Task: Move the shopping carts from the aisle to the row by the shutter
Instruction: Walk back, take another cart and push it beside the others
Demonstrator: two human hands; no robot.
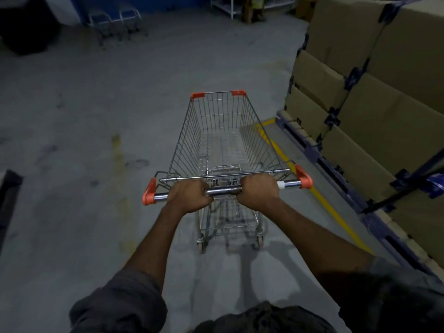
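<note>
An empty wire shopping cart (223,131) with orange corner caps stands on the grey floor right in front of me. Its chrome handle bar (289,184) runs crosswise at my hands. My left hand (189,195) grips the bar left of centre. My right hand (259,189) grips it right of centre. Both fists are curled round the bar. Far ahead at the upper left, two other carts (115,22) stand by a blue wall, dim and blurred.
Stacked cardboard boxes (374,97) on blue pallets (312,150) line the right side, behind a yellow floor line (336,212). A white metal rack (228,7) stands far ahead. A dark object (9,200) lies at the left edge. Grey floor stretches ahead and left.
</note>
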